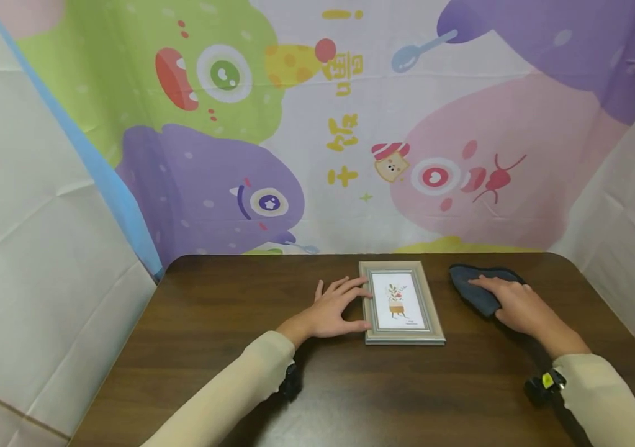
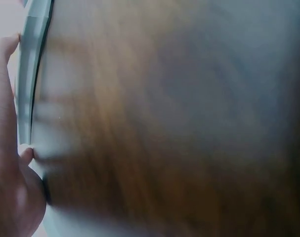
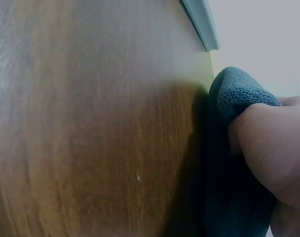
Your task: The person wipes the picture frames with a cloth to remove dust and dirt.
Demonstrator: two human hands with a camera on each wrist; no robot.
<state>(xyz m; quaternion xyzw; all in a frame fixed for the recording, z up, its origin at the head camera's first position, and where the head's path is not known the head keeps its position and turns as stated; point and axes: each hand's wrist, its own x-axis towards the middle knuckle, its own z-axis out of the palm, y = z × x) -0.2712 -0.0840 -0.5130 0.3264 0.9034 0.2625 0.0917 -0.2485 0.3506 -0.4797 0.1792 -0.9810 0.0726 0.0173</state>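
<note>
A picture frame (image 1: 433, 310) with a pale silvery border lies flat on the brown wooden table, showing a print of a plant in a pot. Along its left side my left hand (image 1: 335, 310) is spread, fingertips and thumb touching the border. The left wrist view shows the frame's edge (image 2: 32, 64) beside that hand (image 2: 9, 163). To the right of the frame, my right hand (image 1: 521, 308) holds a dark grey-blue cloth (image 1: 479, 297). From the right wrist, the fuzzy cloth (image 3: 238, 94) is bunched against the thumb side of the hand (image 3: 273, 143).
The wooden table (image 1: 211, 347) has rounded far corners. Behind it hangs a cartoon-printed curtain (image 1: 317, 230), meeting the table's far edge. Pale walls (image 1: 27, 248) stand at both sides. A dark wrist camera (image 1: 543, 388) sits under the right cuff.
</note>
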